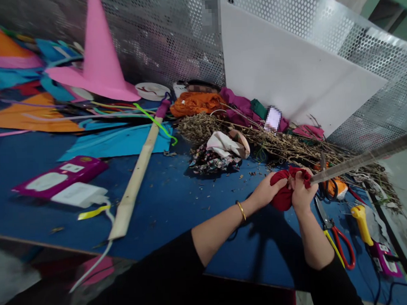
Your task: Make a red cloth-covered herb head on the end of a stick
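Observation:
Above the blue table, a round, stuffed-looking red cloth bundle (281, 199) is gathered between my two hands. My left hand (269, 190), with a gold bangle on its wrist, is closed on the bundle's left side. Closed around the gathered upper part of the cloth is my right hand (302, 194). From the bunched fabric beside it, a long flat wooden stick (367, 158) extends up to the right. How the stick's end sits in the cloth is hidden. Red-handled scissors (342, 247) lie just right of my right forearm.
Dry stems (290, 147) lie along the back with cloth scraps (223, 147). At left are another wooden stick (134, 181), a purple box (64, 173), a white charger (80, 194) and a pink cone hat (102, 58). A yellow glue gun (361, 222) sits at right.

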Tool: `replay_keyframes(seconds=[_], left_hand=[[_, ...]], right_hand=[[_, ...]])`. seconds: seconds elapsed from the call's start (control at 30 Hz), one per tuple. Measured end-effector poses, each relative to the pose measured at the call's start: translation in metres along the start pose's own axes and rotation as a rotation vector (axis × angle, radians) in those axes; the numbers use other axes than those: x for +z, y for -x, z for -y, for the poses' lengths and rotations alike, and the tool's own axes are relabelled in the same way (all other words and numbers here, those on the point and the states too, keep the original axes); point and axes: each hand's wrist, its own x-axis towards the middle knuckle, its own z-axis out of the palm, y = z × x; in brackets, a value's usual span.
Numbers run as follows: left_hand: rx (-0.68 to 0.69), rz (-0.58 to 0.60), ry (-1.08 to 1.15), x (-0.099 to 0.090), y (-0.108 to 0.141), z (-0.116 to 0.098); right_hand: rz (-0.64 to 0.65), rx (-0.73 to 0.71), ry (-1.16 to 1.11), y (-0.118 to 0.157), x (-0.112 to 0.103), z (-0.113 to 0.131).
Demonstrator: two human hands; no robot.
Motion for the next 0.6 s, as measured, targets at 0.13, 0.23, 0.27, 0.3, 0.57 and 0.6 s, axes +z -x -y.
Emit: replay_keyframes(seconds=[0.13,0.23,0.27,0.3,0.57,0.6], left_hand=[[0.148,0.22,-0.237,-0.02,-0.005,-0.013],[0.244,0.353,-0.312,-0.025,-0.002,-0.024],[0.261,0.371,-0.354,-0.025,-0.001,-0.027],[0.268,0.381,-0.402,-0.025,0.001,-0.029],[0.378,0.516,-0.629,-0.023,0.0,-0.034],[0.399,0.515,-0.639,-0.023,-0.001,-0.034]], right_hand=[[0.08,0.089,-0.061,-0.002,-0.004,0.002],[0.131,0.128,-0.066,0.003,-0.002,0.005],[0.145,0.135,-0.078,0.005,-0.001,0.006],[0.158,0.141,-0.096,0.007,0.0,0.007],[0.213,0.156,-0.042,0.015,0.011,0.003],[0.224,0.155,-0.037,0.016,0.011,0.002]])
